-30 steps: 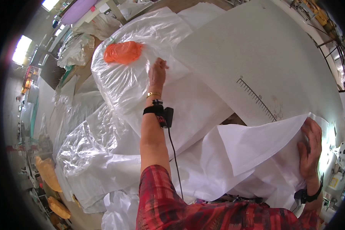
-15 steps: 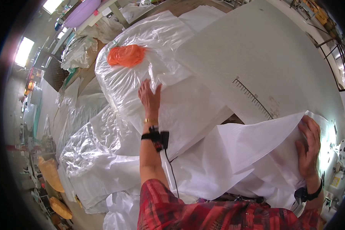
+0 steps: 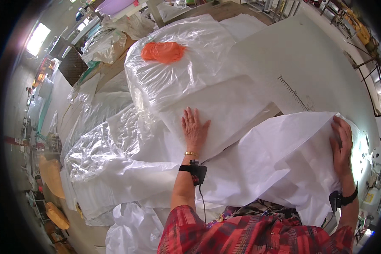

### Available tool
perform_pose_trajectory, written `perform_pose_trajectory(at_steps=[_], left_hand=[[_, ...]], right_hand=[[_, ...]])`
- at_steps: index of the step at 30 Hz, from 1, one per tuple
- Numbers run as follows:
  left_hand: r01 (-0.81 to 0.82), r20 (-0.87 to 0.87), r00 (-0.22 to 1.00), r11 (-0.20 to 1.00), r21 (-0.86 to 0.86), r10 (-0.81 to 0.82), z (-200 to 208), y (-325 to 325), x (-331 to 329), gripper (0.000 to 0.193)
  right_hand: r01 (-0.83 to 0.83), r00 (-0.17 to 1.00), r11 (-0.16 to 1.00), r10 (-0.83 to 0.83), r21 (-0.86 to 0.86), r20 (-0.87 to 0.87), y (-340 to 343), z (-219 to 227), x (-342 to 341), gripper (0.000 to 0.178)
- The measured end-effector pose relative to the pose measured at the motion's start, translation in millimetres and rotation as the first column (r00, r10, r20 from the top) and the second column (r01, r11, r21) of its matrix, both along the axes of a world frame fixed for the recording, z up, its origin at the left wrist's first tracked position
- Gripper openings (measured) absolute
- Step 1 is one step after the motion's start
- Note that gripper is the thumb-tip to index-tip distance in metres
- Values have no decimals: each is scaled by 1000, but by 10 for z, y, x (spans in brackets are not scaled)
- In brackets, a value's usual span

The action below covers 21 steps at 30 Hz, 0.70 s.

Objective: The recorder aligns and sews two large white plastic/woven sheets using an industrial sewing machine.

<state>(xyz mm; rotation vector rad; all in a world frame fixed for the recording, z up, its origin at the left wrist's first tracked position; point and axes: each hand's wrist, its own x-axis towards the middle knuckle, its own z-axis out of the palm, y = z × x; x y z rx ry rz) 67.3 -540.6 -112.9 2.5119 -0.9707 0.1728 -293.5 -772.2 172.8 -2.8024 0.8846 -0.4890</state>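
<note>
My left hand (image 3: 195, 130) lies flat, palm down and fingers slightly spread, on a smooth white sheet (image 3: 224, 101) in the middle. Beyond it, crinkled clear plastic (image 3: 186, 38) covers a stack, with a crumpled orange plastic bag (image 3: 163, 52) on top. A loose piece of white woven fabric (image 3: 258, 156) drapes in folds across the front. Against its right end rests my right hand (image 3: 343, 142), fingers stretched along the fabric and thumb apart from them. What lies beneath that palm is hidden.
A pale tabletop (image 3: 326, 63) with a ruler scale (image 3: 293, 92) extends to the far right. At the right edge stands a machine (image 3: 370, 199) beside a bright light. More plastic wrapping (image 3: 106, 148) lies left, with yellow bundles (image 3: 51, 177) farther out. A purple basin (image 3: 114, 5) sits far left.
My left hand has drawn back toward me, away from the orange bag, and now lies on the white sheet. The fabric's raised fold has flattened somewhat. The whole view has shifted.
</note>
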Motion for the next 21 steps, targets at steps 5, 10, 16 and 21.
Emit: perform_pose_trajectory(at_steps=[5,10,16,21], left_hand=[[-6,16,1000,1000,-8,6,30,92,-94,67],[-6,22,1000,999,-48,7,93,130,-146,62],[6,48,999,999,-47,-4,27,153,-164,59],[-14,105,994,997,-75,22,100,62,-95,55]], right_hand=[[-12,993,996,1,92,121,39,-39,-26,35],[-19,996,1000,20,-12,82,102,-15,-2,33],[-50,992,995,59,-83,108,-79,-173,62,32],[-70,990,990,84,-124,113,-194,-107,65,29]])
